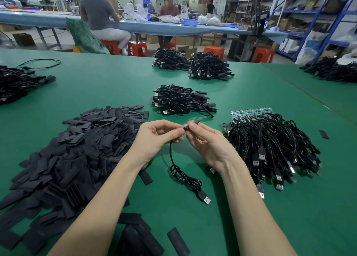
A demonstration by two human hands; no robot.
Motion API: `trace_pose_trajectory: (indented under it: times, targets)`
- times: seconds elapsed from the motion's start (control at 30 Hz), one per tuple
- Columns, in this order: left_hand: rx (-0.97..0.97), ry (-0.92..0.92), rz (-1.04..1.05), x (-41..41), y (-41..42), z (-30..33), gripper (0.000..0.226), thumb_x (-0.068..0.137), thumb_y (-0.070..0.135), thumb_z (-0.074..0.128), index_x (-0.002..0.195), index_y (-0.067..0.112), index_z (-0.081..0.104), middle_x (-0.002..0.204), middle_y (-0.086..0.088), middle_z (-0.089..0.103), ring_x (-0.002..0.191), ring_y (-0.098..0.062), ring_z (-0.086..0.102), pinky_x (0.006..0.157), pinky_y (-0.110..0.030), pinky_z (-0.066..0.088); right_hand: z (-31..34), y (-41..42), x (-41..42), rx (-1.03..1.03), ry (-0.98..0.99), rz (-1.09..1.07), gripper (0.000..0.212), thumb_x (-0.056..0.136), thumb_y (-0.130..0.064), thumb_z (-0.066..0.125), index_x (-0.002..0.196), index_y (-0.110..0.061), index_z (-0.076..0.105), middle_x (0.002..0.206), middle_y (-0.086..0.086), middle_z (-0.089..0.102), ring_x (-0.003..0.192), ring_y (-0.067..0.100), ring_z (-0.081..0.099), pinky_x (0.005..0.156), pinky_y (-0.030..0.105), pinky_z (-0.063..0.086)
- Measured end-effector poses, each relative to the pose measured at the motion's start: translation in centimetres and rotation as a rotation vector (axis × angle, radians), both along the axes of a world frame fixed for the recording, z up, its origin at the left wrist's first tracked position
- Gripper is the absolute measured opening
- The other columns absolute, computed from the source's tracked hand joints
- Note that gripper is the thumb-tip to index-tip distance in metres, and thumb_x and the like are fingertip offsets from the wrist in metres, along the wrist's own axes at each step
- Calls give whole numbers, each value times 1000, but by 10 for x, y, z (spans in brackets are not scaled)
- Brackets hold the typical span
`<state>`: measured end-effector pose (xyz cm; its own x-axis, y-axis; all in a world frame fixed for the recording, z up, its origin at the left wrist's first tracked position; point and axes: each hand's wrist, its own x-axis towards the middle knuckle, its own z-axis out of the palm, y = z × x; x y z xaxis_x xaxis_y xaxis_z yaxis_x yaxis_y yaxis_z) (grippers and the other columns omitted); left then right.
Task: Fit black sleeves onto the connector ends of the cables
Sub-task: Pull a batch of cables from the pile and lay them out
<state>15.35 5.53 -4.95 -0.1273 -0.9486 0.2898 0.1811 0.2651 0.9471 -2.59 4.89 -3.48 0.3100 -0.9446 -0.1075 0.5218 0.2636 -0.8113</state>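
My left hand [158, 135] pinches the upper end of a thin black cable [181, 175] above the green table [251, 226]. The cable hangs down, coils on the table and ends in a USB plug [204, 197]. My right hand [204, 139] pinches a flat black sleeve [196, 122] right at the cable's held end; the two hands meet fingertip to fingertip. Whether the sleeve is over the end is hidden by my fingers. A large heap of flat black sleeves [77, 149] lies to the left. A pile of cables [270, 145] with small circuit boards [251, 111] lies to the right.
Bundles of sleeved cables [181, 101] lie just beyond my hands, with more cable piles [193, 64] at the far edge, far left and far right. Loose sleeves [177, 240] lie near the front edge. People sit at a blue bench behind, with red stools.
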Motion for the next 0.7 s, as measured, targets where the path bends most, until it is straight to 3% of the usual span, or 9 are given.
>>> trace_pose_trajectory:
  times: [0.3, 0.7]
  targets:
    - [43, 16, -19, 3, 0, -4, 30, 64, 33, 93, 86, 16, 82, 84, -11, 78, 74, -16, 73, 72, -22, 56, -2, 2, 3, 54, -11, 49, 7, 76, -9, 76, 81, -8, 81, 91, 8, 76, 76, 10, 72, 72, 16, 58]
    - [27, -13, 34, 0, 2, -6, 16, 68, 21, 86, 82, 15, 81, 79, -12, 77, 70, -16, 72, 70, -20, 56, -7, -1, 3, 63, 14, 63, 6, 77, -9, 76, 80, -9, 82, 90, 8, 77, 76, 10, 72, 75, 16, 58]
